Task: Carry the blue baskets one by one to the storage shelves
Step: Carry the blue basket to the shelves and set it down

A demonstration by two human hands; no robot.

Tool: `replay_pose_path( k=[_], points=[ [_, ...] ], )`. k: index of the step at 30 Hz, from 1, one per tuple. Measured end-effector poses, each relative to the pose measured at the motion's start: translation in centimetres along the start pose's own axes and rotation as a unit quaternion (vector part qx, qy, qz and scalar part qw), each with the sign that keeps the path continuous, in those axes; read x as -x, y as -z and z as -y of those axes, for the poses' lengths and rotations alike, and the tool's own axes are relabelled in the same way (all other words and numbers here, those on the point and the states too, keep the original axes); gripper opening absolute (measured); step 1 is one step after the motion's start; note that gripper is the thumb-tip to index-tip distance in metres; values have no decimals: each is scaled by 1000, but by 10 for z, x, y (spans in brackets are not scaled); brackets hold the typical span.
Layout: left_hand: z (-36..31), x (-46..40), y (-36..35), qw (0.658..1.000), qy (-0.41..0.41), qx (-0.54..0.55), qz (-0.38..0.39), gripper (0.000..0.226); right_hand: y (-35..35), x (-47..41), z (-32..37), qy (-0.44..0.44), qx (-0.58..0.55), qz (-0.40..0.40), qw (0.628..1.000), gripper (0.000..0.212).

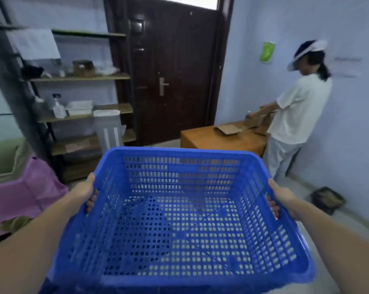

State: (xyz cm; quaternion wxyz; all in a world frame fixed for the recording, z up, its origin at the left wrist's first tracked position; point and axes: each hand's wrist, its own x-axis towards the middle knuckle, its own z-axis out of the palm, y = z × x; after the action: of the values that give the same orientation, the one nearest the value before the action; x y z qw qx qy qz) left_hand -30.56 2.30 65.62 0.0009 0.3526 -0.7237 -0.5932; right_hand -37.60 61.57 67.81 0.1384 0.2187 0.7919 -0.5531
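Blue perforated plastic basket [179,219], rectangular and empty, is held in mid-air before the metal-framed storage shelves [81,115]. Left hand [83,194] grips its left rim, fingers curled inside. Right hand [280,197] grips its right rim likewise.

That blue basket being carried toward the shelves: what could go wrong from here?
The blue basket is wide and held only at its side rims by the left hand and right hand, so it might tilt or slip. The shelves already look crowded, so finding room could be awkward. The pink cloth near the shelves might get in the way.
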Motion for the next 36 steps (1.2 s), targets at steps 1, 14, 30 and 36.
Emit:
replay_pose_path(
  k=[1, 14, 30, 36],
  points=[
    [-11, -3, -9, 1000, -10, -9, 17, 66, 10, 14, -3, -1, -9, -17, 1000, 64],
    [-22, 61, -221, 927, -86, -168, 324, 66, 110, 268, -226, -103, -116, -296, 943, 64],
    [111, 462, -512, 715, -210, -323, 584, 62, 190, 663, -505, -277, -269, -553, 739, 64],
    [152, 571, -586, 648, -238, -345, 636, 65, 197, 731, -557, -314, -299, -607, 666, 63]
  ],
)
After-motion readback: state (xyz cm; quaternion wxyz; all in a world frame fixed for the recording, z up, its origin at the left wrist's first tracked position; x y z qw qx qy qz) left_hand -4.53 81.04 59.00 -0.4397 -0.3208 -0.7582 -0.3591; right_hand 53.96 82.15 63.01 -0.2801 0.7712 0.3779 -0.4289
